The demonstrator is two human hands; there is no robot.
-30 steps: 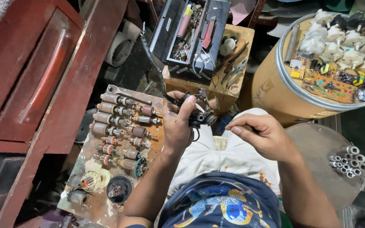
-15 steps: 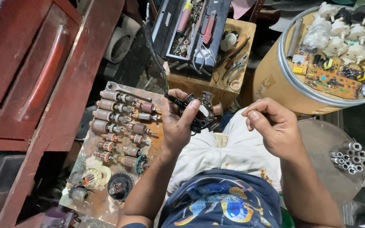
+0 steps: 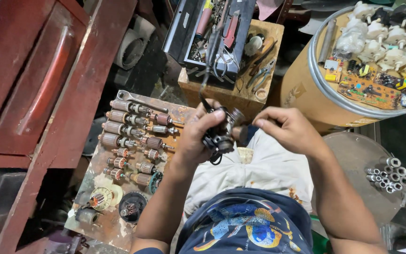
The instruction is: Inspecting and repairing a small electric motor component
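My left hand (image 3: 198,134) grips a small black motor part (image 3: 222,131) with a metal end and a dark cable that runs up from it. My right hand (image 3: 290,129) is just to the right of it, fingers pinched together close to the part's metal end; whether it holds something tiny I cannot tell. Both hands hover above my lap, over light trousers and a blue printed shirt.
A rusty board (image 3: 113,221) at the left carries several motor armatures (image 3: 118,115) and a wrench (image 3: 139,99). A wooden box (image 3: 231,96) bears a black tool tray (image 3: 189,42) and pliers (image 3: 261,73). A drum (image 3: 306,94) holds circuit boards and white parts. Metal sleeves (image 3: 388,176) lie on a round lid.
Both hands have lifted and come closer together. My right hand has moved left and up toward the motor part in my left hand.
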